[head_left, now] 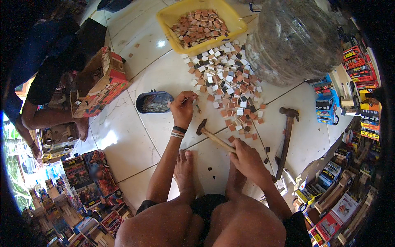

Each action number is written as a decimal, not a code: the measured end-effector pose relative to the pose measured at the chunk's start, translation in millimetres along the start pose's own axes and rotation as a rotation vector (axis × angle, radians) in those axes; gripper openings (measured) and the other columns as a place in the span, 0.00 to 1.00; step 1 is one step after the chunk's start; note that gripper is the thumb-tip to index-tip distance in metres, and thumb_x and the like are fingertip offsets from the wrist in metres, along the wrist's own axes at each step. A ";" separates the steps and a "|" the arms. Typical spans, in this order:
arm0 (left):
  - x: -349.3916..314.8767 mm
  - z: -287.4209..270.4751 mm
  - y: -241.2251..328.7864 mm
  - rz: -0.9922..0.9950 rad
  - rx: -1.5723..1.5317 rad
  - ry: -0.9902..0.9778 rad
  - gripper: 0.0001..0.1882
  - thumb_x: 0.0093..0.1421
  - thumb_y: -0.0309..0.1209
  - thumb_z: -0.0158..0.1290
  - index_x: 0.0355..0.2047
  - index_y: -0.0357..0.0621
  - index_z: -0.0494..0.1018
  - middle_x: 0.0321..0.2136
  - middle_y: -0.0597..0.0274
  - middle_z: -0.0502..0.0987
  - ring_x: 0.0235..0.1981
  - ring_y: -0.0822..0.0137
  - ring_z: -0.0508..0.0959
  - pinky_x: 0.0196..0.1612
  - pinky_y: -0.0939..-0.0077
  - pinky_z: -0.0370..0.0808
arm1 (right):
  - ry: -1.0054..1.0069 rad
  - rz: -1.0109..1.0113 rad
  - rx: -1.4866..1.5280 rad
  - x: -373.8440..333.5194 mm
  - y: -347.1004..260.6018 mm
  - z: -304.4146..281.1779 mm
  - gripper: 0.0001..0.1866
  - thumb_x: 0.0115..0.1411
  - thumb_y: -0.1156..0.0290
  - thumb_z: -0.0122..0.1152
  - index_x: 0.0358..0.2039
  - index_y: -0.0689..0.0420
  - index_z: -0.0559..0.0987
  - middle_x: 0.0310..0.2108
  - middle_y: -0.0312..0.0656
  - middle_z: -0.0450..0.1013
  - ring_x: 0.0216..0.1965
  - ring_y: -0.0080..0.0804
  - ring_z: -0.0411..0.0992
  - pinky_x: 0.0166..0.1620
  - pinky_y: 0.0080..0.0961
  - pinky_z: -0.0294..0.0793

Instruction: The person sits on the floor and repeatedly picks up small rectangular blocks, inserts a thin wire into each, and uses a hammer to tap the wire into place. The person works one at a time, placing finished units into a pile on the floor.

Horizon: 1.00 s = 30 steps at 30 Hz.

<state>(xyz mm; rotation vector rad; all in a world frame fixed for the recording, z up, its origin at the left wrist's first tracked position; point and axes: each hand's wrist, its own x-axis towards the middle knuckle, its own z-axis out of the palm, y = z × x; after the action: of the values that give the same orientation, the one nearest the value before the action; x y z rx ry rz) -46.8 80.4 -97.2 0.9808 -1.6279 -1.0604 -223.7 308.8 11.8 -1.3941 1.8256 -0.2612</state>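
My right hand (247,161) is wrapped around the pale wooden handle of a small hammer (218,139), whose rusty head points up and left above the tiled floor. My left hand (182,108) is raised beside a blue oval tub (139,103) of thin nails (155,101). Its fingertips are pinched together; whatever they hold is too small to make out. Just right of these fingers lies a small thin object (198,108) that I cannot identify. Loose small square tiles (225,84), white, brown and black, spread over the floor beyond the hammer.
A yellow basin (164,31) of brown squares stands at the far side, next to a large clear plastic bag (294,45). A second hammer (286,142) lies at right. Toy trucks (327,109) crowd both sides. Another person's leg (51,115) and a cardboard box (103,88) are at left.
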 end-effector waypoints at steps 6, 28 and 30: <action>3.0 1.5 -1.6 0.050 0.094 0.016 0.07 0.62 0.11 0.56 0.35 0.36 0.78 0.31 0.59 0.86 0.36 0.71 0.86 0.41 0.76 0.82 | 0.270 -0.170 0.244 -0.2 -18.4 -40.0 0.27 0.68 0.74 0.59 0.67 0.54 0.67 0.38 0.56 0.81 0.39 0.57 0.82 0.43 0.49 0.80; 1.3 -1.4 18.1 0.030 0.321 0.022 0.07 0.60 0.11 0.56 0.33 0.34 0.77 0.30 0.60 0.83 0.36 0.72 0.83 0.41 0.76 0.82 | 0.246 -0.164 -0.076 22.0 -32.1 -9.3 0.44 0.64 0.83 0.56 0.78 0.42 0.56 0.38 0.55 0.79 0.32 0.53 0.81 0.34 0.44 0.82; 0.5 -0.5 20.3 0.011 0.288 0.009 0.07 0.60 0.11 0.56 0.34 0.34 0.77 0.31 0.60 0.84 0.36 0.72 0.83 0.41 0.76 0.82 | 0.299 -0.213 -0.019 22.4 -30.9 -8.1 0.45 0.64 0.81 0.56 0.78 0.40 0.54 0.40 0.57 0.79 0.31 0.54 0.81 0.32 0.44 0.82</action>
<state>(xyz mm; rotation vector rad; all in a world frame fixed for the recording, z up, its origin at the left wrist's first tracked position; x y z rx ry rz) -49.0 86.1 -77.9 1.1600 -1.8091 -0.8262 -208.7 275.3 25.0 -1.6347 1.9193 -0.5910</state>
